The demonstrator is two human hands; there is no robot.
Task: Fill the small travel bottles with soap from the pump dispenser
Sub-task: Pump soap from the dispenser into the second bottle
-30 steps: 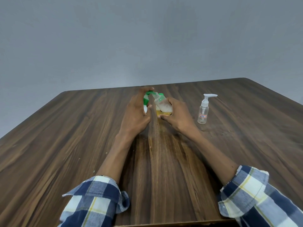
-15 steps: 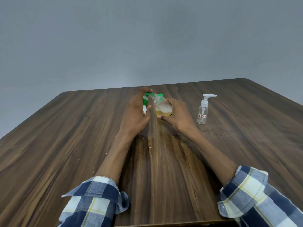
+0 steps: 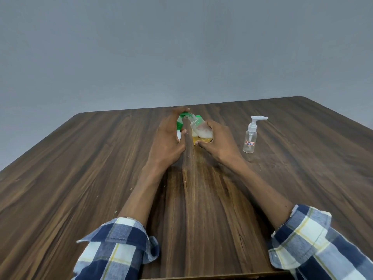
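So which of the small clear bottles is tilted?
The one in the right hand, the small bottle tilted toward the green pump nozzle; the white-pump bottle stands upright, untouched.

Dark wood-grain table [image 3: 80, 168] with a matt sheen, clear glossy plastic travel bottle [image 3: 250, 141] at right, white plastic pump, soft checked cloth sleeves [image 3: 117, 249] near, smooth matt grey wall [image 3: 181, 47] far

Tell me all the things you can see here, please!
Pump dispenser: one, green pump with a white body, mid-table, mostly hidden in the left hand.
Tilted travel bottle: one, clear with yellow soap and foam inside, in the right hand, its mouth at the green spout.
Standing travel bottle: one, clear with a white pump top, looks empty, upright to the right.
Table: one, dark brown wood.
Wall: grey, behind.
Left hand: one, checked sleeve.
Right hand: one, checked sleeve.
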